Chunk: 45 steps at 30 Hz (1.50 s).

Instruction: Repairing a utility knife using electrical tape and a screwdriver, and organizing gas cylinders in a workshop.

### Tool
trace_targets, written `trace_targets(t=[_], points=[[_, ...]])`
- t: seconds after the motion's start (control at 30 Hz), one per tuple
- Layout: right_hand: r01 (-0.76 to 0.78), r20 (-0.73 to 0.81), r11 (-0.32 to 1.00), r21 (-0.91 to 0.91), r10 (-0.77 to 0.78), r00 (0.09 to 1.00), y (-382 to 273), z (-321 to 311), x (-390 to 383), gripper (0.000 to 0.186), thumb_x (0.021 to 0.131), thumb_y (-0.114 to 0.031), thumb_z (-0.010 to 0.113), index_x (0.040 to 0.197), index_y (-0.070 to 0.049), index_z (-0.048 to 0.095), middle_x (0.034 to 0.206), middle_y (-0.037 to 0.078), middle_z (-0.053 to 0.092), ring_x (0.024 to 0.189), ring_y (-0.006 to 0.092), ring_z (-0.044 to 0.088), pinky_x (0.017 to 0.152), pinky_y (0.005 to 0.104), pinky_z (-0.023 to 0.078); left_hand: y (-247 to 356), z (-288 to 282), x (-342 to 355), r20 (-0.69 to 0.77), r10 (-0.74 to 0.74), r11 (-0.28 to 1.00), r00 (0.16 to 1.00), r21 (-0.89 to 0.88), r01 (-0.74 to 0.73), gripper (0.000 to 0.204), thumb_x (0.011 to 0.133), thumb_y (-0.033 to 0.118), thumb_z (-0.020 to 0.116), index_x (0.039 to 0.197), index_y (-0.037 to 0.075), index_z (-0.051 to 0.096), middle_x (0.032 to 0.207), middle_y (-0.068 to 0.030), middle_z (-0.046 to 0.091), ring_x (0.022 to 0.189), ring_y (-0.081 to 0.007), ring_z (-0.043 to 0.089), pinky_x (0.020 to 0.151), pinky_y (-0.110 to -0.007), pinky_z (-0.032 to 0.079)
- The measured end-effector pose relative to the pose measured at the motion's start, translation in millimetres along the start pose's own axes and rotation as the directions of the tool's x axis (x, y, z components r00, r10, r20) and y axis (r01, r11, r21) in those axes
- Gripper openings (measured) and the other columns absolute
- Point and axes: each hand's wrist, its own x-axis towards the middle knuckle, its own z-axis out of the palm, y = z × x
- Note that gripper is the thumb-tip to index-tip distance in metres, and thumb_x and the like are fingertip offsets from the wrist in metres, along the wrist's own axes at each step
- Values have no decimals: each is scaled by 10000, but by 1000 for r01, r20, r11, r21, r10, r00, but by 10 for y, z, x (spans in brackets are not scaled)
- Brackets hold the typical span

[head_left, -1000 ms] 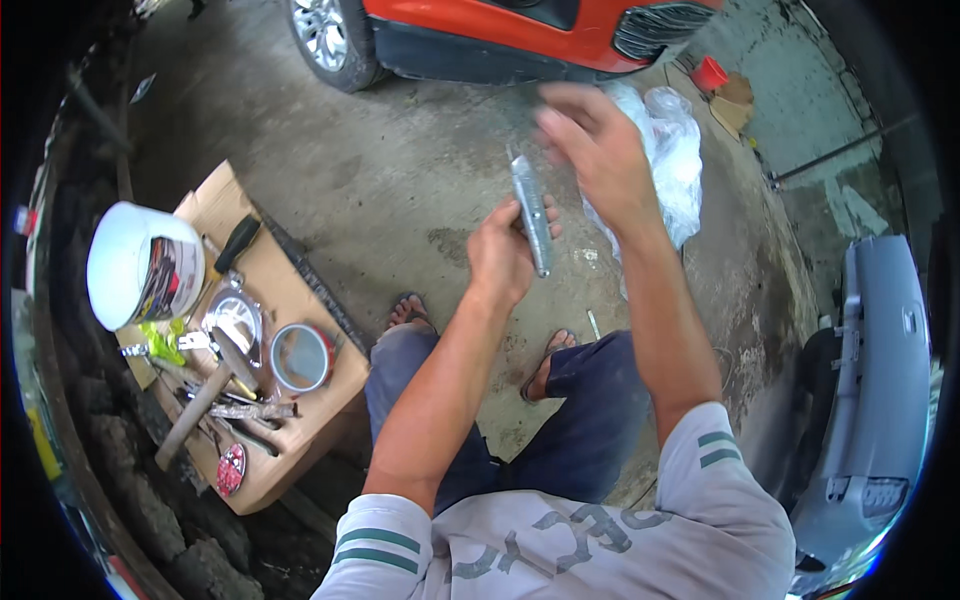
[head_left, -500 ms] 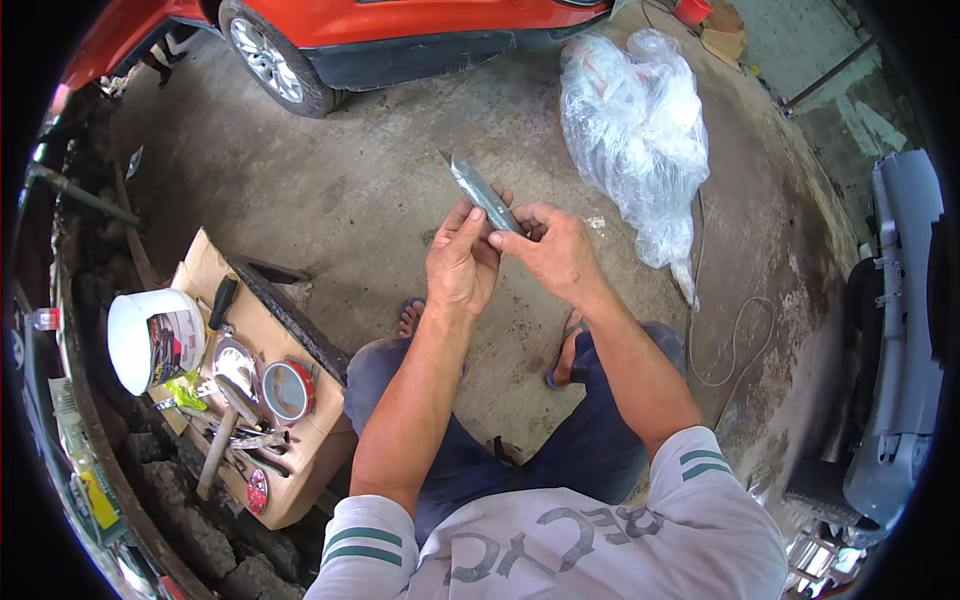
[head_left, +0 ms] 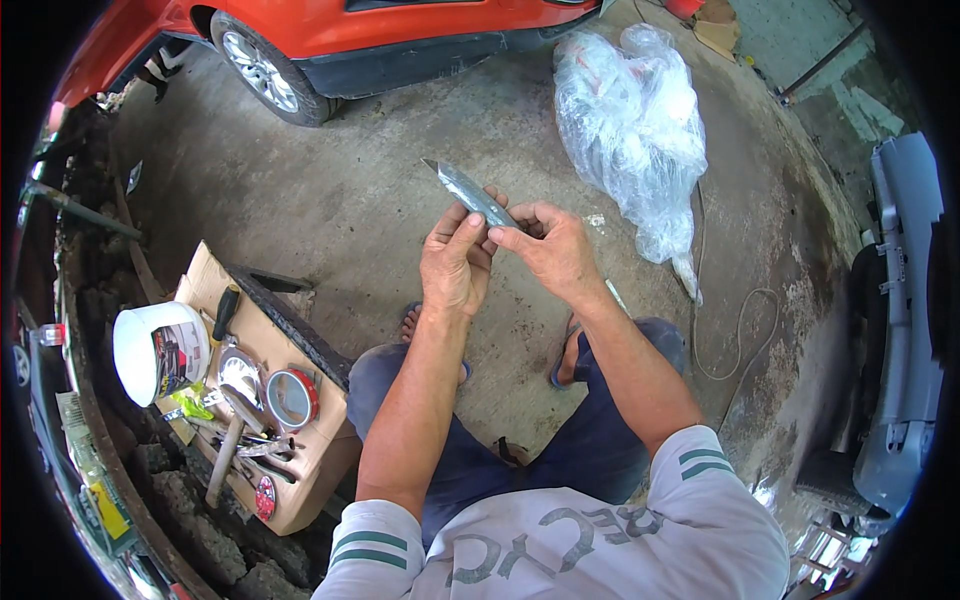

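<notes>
In front of me, above the floor, I hold a narrow grey strip (head_left: 478,199) with a dark pointed tip and a shiny, film-like surface; its exact kind is unclear. My left hand (head_left: 455,262) is closed on its middle, thumb on top and fingers behind it. The near end sits pinched between thumb and fingers of my right hand (head_left: 552,250), which hides part of it. The strip tilts up to the left, its tip pointing away from me.
At my left a cardboard-topped stand (head_left: 325,425) carries a white bucket (head_left: 135,355), a hammer (head_left: 226,460), a tape roll (head_left: 292,398) and a black-handled tool (head_left: 227,310). A red car (head_left: 420,30) stands ahead, clear plastic sheeting (head_left: 635,140) ahead right, a grey bumper (head_left: 900,340) far right.
The strip has turned slightly in my fingers, so its pointed tip lies further left and a bit lower. Both hands keep their grip. The whole view has shifted slightly.
</notes>
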Motion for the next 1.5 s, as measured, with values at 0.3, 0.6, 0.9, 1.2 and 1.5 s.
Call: trace_targets(t=[0.3,0.6,0.9,1.2,1.5], points=[[88,-71,990,111,-80,994,120,61,14,239,796,-197,740,885,12,665,697,45,634,633,96,569,575,257,461,-2,1,9,7,-20,1000,1000,-14,20,338,878,87,605,1190,-34,563,1165,-139,616,1114,-256,582,928,-376,477],[18,-53,999,47,-15,998,123,23,-9,283,805,-234,733,903,22,664,711,49,632,636,101,562,564,263,454,23,-40,21,11,-31,999,999,20,30,307,849,71,651,1136,-18,590,1134,-126,633,1035,-234,620,892,-360,494],[117,-110,993,20,-114,987,205,46,-13,307,782,-225,752,934,26,663,803,99,632,719,142,593,633,289,480,6,-38,37,24,-16,1000,1000,19,16,371,830,55,681,1171,-38,566,1150,-147,622,1070,-274,612,910,-391,508],[35,-26,999,40,-34,999,51,-103,-17,283,772,-219,765,896,26,696,818,97,633,710,130,595,614,279,477,18,-59,44,67,-5,996,998,87,-1,376,829,19,666,1183,-48,558,1175,-171,608,1073,-283,610,921,-407,515],[36,-57,983,181,-26,998,115,-103,-4,225,789,-183,747,862,22,693,744,68,661,665,106,590,590,256,471,-42,-22,14,21,1,984,1000,176,-5,348,856,15,616,1184,-69,536,1198,-202,580,1095,-300,596,921,-393,523]])
